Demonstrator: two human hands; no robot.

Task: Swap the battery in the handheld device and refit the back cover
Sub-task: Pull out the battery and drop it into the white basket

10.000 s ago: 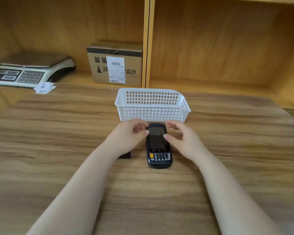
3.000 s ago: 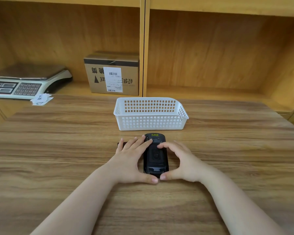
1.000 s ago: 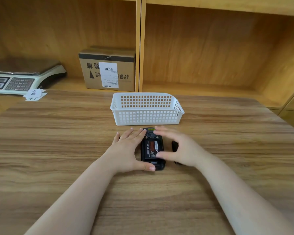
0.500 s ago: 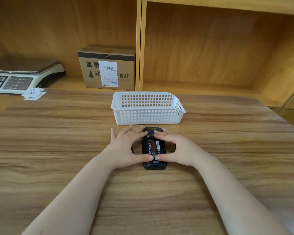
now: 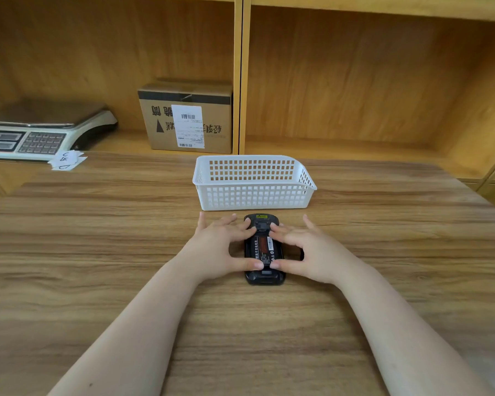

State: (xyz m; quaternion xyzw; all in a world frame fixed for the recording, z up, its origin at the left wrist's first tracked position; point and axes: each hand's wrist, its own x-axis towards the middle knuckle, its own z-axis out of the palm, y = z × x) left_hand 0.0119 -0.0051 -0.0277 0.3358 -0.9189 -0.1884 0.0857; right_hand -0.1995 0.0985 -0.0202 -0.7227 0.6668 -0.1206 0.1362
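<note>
The black handheld device [image 5: 265, 278] lies face down on the wooden table, just in front of the white basket. Its back is uncovered, and a black battery [image 5: 263, 248] with a red label sits in the bay. My left hand [image 5: 216, 250] and my right hand [image 5: 315, 252] flank the device. Both thumbs press the battery's near end and both index fingertips touch its far end; the other fingers are spread. A dark sliver of the back cover [image 5: 301, 254] shows under my right palm. No other battery is in sight.
An empty white slotted basket [image 5: 255, 195] stands right behind the device. On the shelf behind it are a cardboard box [image 5: 183, 118] and a weighing scale [image 5: 40, 130] at the left, with paper slips [image 5: 66, 160] beside it.
Over ten seconds the device was turned face down and its cover came off to the right. In the last second my right hand moved from the cover onto the battery.
</note>
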